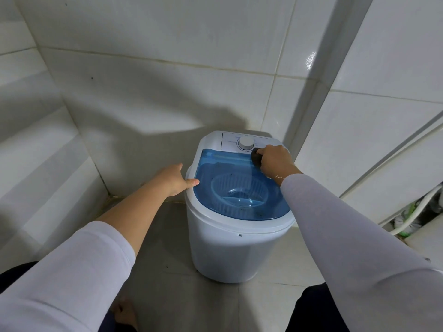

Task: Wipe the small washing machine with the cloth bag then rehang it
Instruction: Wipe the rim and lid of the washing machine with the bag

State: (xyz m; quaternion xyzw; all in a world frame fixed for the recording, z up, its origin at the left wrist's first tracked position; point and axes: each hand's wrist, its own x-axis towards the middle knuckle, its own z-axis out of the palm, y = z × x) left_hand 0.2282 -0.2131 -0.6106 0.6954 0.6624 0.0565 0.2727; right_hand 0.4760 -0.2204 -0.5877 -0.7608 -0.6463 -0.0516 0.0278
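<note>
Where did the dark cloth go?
The dark cloth is bunched in the right hand, on the washing machine top's far right, beside the white dial.

small white washer (236, 238) stands upright on the floor, blue see-through lid (239, 185) shut, white dial (246, 143) at 12 o'clock. dark bunched bag (255, 158) sits at the lid's 1 o'clock corner.

The small print on the panel (246, 141) around the dial (247, 143) is too blurred to read.
</note>
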